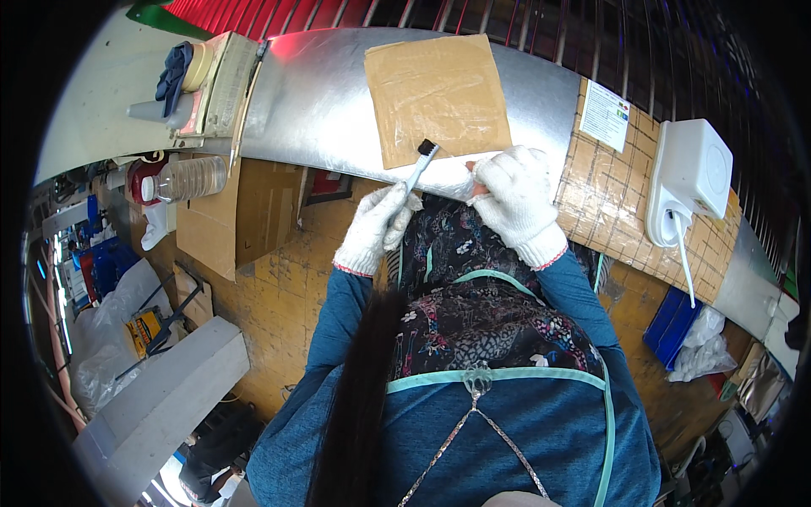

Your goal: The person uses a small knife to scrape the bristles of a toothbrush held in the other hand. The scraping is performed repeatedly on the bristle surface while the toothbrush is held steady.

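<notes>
My left hand (377,225), in a white knit glove, is closed round the pale handle of a toothbrush (420,166) with dark bristles. The brush slants up and to the right, its head over the near edge of a brown cardboard sheet (439,97). My right hand (517,198), gloved too with bare fingertips showing, is curled at the near edge of the metal table (312,101). Whatever its fingers grip, if anything, is hidden. A gap separates the two hands.
On the right, a white device (694,173) with a cable stands on a taped cardboard sheet (604,190). To the left are a clear plastic bottle (194,178), an open cardboard box (207,215) and a tape roll (199,66). Metal bars (557,34) run behind the table.
</notes>
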